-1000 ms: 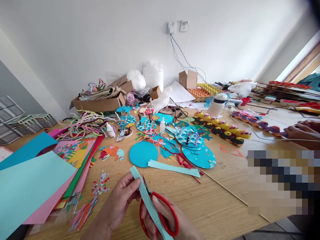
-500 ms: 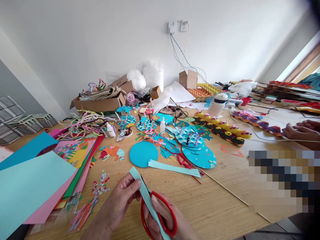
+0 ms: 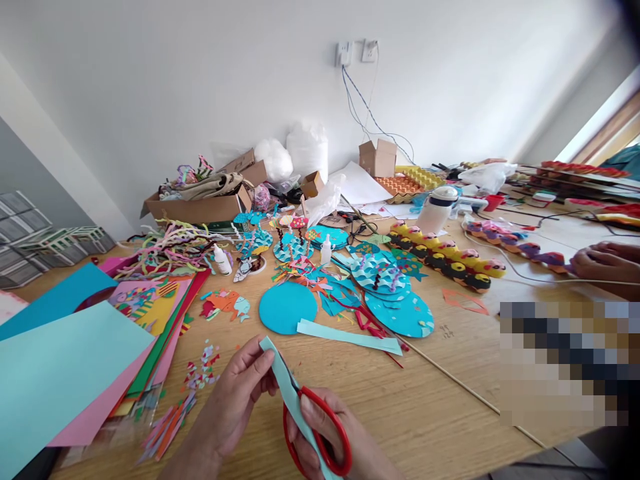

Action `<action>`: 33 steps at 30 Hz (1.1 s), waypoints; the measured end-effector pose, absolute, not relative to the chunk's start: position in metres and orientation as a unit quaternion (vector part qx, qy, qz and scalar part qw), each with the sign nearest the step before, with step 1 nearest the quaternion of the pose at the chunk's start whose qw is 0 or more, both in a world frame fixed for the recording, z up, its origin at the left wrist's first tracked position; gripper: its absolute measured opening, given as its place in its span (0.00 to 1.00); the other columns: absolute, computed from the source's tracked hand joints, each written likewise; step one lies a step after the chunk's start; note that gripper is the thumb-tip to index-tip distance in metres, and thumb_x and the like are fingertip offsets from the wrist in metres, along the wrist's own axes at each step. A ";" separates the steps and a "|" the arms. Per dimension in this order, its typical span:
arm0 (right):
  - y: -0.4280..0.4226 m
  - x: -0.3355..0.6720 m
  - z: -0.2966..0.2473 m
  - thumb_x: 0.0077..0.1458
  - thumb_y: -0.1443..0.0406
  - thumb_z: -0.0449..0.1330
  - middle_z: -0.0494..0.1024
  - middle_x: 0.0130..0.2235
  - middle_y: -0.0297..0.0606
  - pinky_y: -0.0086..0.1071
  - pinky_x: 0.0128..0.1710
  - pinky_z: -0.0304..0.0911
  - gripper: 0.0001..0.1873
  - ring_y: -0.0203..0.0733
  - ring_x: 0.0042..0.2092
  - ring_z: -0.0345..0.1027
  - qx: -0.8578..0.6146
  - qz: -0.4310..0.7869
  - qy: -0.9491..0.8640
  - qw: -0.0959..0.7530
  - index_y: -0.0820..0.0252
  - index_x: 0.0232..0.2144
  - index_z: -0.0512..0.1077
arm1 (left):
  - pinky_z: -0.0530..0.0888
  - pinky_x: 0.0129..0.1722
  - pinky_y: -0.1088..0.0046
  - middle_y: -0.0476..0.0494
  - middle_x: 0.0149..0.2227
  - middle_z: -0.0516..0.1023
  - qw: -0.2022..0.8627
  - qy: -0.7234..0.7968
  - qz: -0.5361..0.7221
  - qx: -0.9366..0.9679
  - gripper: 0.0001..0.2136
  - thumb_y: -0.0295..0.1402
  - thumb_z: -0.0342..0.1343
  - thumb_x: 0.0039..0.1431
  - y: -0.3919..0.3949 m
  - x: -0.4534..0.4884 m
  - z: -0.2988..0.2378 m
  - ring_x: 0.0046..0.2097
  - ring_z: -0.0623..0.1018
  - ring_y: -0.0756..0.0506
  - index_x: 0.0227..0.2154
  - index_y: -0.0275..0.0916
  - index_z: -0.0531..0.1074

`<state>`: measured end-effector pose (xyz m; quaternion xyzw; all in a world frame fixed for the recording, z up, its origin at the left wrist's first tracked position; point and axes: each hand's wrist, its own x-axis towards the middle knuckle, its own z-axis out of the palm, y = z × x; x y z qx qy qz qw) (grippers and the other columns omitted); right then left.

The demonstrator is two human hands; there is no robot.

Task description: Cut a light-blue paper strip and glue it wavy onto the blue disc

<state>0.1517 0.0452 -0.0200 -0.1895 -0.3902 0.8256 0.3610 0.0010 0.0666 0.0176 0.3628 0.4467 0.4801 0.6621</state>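
Observation:
My left hand (image 3: 245, 383) pinches the upper end of a light blue paper strip (image 3: 284, 380) between thumb and fingers. My right hand (image 3: 330, 427) grips red-handled scissors (image 3: 344, 437), fingers through the loops. The dark blades lie along the strip's right edge, partly hidden behind the paper. The strip's lower part runs down over the scissors and my right hand. Just beyond my hands lie another light blue strip (image 3: 350, 337) and a round blue disc (image 3: 280, 307), the strip's left end touching or overlapping the disc's edge.
Coloured paper sheets (image 3: 65, 373) and paper scraps (image 3: 167, 423) lie on the left. Glue bottles (image 3: 222, 261), decorated discs (image 3: 400, 313) and painted egg-carton strips (image 3: 445, 257) stand farther back. A thin stick (image 3: 460, 380) crosses the right side. Another person's hands (image 3: 607, 263) are at the right.
The scissors have turned slightly and the blades sit closer along the strip. My left hand has shifted a little left with the strip's end.

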 end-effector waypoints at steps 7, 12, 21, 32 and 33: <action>0.045 0.154 -0.021 0.55 0.48 0.50 0.65 0.18 0.31 0.23 0.20 0.54 0.24 0.29 0.19 0.58 -0.187 0.840 -0.382 0.336 0.66 0.29 0.67 | 0.65 0.28 0.76 0.53 0.22 0.68 0.684 0.446 0.452 0.360 0.09 0.38 0.60 0.48 0.066 0.005 0.022 0.25 0.66 0.52 0.24 0.38 0.69; 0.046 0.156 -0.017 0.56 0.48 0.47 0.66 0.20 0.34 0.24 0.22 0.55 0.27 0.31 0.21 0.60 -0.205 0.805 -0.436 0.347 0.65 0.23 0.67 | 0.64 0.28 0.76 0.53 0.22 0.68 0.691 0.430 0.450 0.367 0.08 0.37 0.60 0.49 0.065 0.004 0.021 0.26 0.66 0.52 0.24 0.38 0.69; 0.042 0.151 -0.021 0.55 0.50 0.51 0.64 0.17 0.30 0.25 0.18 0.47 0.23 0.29 0.18 0.54 -0.237 0.803 -0.393 0.381 0.63 0.22 0.66 | 0.64 0.28 0.75 0.52 0.23 0.68 0.683 0.436 0.450 0.374 0.09 0.38 0.60 0.47 0.066 0.004 0.019 0.27 0.66 0.51 0.24 0.38 0.71; 0.040 0.149 -0.027 0.51 0.51 0.57 0.57 0.16 0.26 0.25 0.18 0.41 0.20 0.27 0.18 0.45 -0.247 0.814 -0.348 0.395 0.61 0.22 0.61 | 0.63 0.29 0.77 0.52 0.23 0.68 0.693 0.424 0.447 0.375 0.07 0.37 0.58 0.51 0.066 0.003 0.018 0.27 0.65 0.52 0.25 0.39 0.71; 0.041 0.149 -0.028 0.51 0.52 0.57 0.56 0.17 0.26 0.25 0.18 0.40 0.19 0.27 0.19 0.43 -0.252 0.809 -0.353 0.396 0.61 0.21 0.62 | 0.63 0.29 0.77 0.52 0.23 0.68 0.694 0.424 0.447 0.374 0.07 0.37 0.58 0.51 0.066 0.003 0.018 0.27 0.66 0.52 0.26 0.39 0.71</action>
